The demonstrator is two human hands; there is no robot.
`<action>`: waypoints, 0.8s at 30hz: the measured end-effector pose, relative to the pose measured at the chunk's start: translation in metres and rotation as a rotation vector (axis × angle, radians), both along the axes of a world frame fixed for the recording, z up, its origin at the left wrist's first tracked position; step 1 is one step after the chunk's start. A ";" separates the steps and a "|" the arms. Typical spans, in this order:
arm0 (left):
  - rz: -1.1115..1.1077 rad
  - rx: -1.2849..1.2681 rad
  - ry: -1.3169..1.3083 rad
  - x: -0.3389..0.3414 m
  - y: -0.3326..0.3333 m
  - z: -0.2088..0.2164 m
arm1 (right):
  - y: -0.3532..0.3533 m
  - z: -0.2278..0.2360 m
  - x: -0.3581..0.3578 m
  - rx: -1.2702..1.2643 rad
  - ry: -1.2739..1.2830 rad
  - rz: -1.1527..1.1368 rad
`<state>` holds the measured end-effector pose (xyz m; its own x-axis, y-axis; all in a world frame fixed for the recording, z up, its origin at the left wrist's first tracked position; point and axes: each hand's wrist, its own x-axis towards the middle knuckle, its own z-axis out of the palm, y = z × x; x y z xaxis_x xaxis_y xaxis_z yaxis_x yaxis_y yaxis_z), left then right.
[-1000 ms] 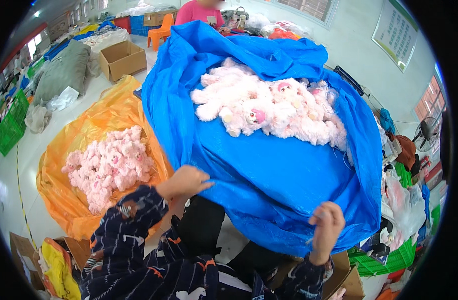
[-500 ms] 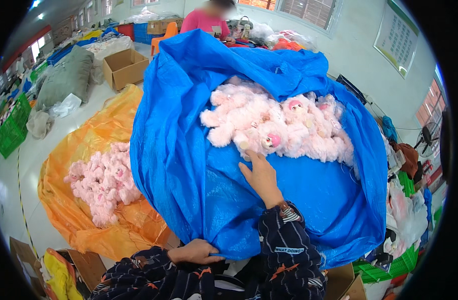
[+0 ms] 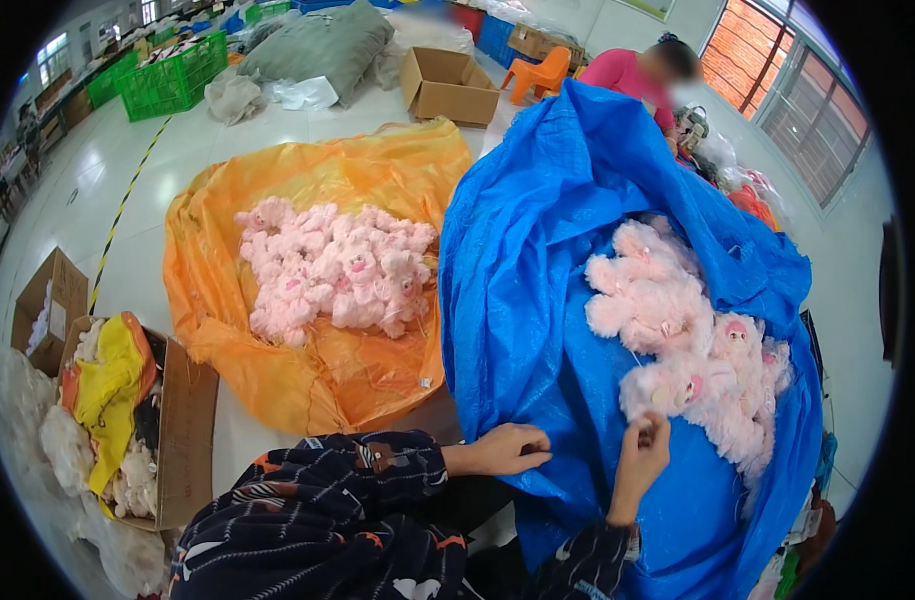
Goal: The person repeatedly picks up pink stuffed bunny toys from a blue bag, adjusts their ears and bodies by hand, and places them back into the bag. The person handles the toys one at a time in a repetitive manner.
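Several fluffy pink plush toys (image 3: 658, 300) lie in a pile inside a large blue woven plastic bag (image 3: 568, 380), spread open in front of me. At the near end of the pile, my right hand (image 3: 646, 455) has its fingers bent together against the closest plush toy (image 3: 668, 385); whether anything is pinched in them is hidden. My left hand (image 3: 506, 450) is closed over the bag's near left edge, its fingertips curled under. To the left, more pink plush toys (image 3: 338, 265) are heaped on an orange plastic bag (image 3: 318, 385).
An opened cardboard box (image 3: 448, 88) stands beyond the orange bag, with a grey-green sack (image 3: 313, 45) and a green crate (image 3: 175, 75) further left. A box with yellow cloth (image 3: 188, 440) sits near left. Behind the blue bag, a person in pink (image 3: 628, 75) bends down.
My view has swung left, bringing the whole orange bag into sight. My right hand's outstretched fingers have bent inward beside the nearest plush toy. My left hand stays at the blue bag's edge.
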<state>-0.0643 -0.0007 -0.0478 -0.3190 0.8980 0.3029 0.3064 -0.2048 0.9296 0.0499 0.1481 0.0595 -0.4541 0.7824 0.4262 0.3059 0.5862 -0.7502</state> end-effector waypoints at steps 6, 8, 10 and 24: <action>-0.433 -0.131 -0.833 0.004 0.017 0.059 | -0.054 0.008 0.074 0.306 -0.260 0.294; -0.680 -0.058 -0.875 0.017 0.025 0.047 | -0.080 0.018 0.080 0.393 -0.371 0.365; -0.677 -0.203 -0.861 0.032 0.028 0.050 | -0.090 0.015 0.091 0.458 -0.428 0.347; -0.406 0.086 -0.583 0.061 0.011 0.065 | -0.111 -0.038 0.101 0.143 0.019 -0.111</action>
